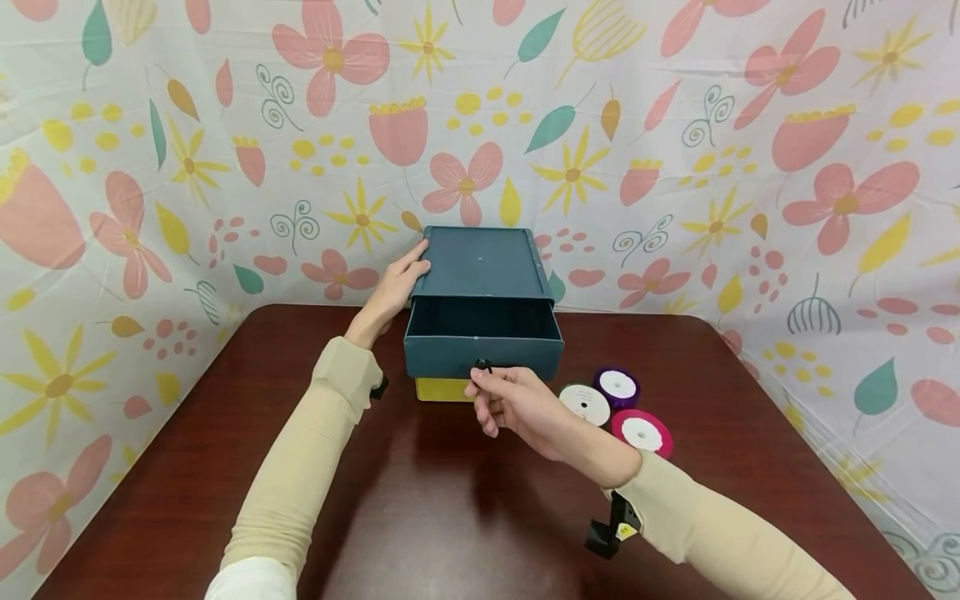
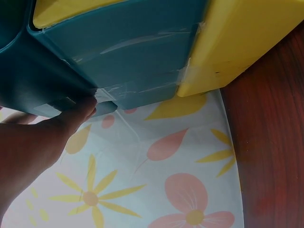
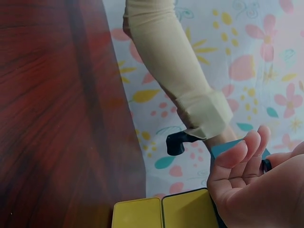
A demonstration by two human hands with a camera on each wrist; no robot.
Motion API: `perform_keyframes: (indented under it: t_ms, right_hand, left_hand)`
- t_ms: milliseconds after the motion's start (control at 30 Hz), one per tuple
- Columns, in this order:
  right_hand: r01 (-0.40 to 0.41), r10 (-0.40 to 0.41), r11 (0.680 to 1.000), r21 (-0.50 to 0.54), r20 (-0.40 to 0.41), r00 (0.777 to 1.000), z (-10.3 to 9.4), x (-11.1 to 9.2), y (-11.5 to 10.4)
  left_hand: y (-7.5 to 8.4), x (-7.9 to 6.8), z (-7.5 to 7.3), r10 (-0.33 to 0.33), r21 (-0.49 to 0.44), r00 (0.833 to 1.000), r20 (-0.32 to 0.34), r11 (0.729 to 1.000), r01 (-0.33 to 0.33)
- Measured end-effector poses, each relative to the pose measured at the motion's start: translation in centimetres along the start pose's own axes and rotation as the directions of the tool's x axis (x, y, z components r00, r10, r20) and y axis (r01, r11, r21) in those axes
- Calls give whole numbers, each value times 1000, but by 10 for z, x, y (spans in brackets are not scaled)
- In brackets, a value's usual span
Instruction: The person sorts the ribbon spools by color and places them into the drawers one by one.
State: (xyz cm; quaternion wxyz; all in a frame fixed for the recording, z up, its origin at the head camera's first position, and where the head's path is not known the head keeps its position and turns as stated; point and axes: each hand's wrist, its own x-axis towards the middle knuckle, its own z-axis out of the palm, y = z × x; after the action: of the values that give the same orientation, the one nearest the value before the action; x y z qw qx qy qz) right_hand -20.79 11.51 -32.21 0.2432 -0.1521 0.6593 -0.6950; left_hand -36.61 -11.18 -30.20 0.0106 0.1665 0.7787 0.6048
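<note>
A small dark teal drawer cabinet (image 1: pixel 480 260) stands near the back of the table, with its upper drawer (image 1: pixel 442 357) pulled well out; no contents show inside. My right hand (image 1: pixel 521 408) pinches the drawer's black knob (image 1: pixel 483 364) between thumb and forefinger, the other fingers loosely bent below. In the right wrist view the knob (image 3: pixel 267 166) peeks out beside the fingers. On the cabinet's far left edge rests my left hand (image 1: pixel 393 287), fingers lying over the top rim. The left wrist view has this hand (image 2: pixel 52 130) against the taped teal side (image 2: pixel 128 61).
Yellow drawer fronts (image 1: pixel 442 389) show under the open drawer. Right of the cabinet lie a white-faced spool (image 1: pixel 585 404), a purple ribbon spool (image 1: pixel 617 384) and a red-pink ribbon spool (image 1: pixel 643 433). A flowered cloth (image 1: pixel 480 125) hangs behind the brown table (image 1: pixel 450 533).
</note>
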Motion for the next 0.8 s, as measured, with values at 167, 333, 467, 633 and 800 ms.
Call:
perform_keyframes:
  t_ms: [167, 333, 467, 633, 800]
  right_hand:
    - [4, -4, 1000, -9, 17, 1000, 1, -3, 1]
    - [-2, 2, 1000, -23, 23, 1000, 1, -6, 3]
    - [-9, 10, 1000, -27, 34, 999, 1, -9, 3]
    - [-23, 24, 999, -24, 45, 999, 2, -12, 3]
    - [-25, 26, 999, -24, 59, 998, 3, -16, 3]
  left_hand:
    - [-1, 0, -1, 4, 23, 1000, 1, 1000, -4]
    - [-2, -1, 0, -9, -16, 1000, 10, 1000, 10]
    - [2, -4, 0, -32, -41, 999, 20, 999, 33]
    - [-1, -1, 1, -33, -48, 999, 12, 998, 34]
    - [0, -1, 1, -30, -52, 999, 13, 998, 30]
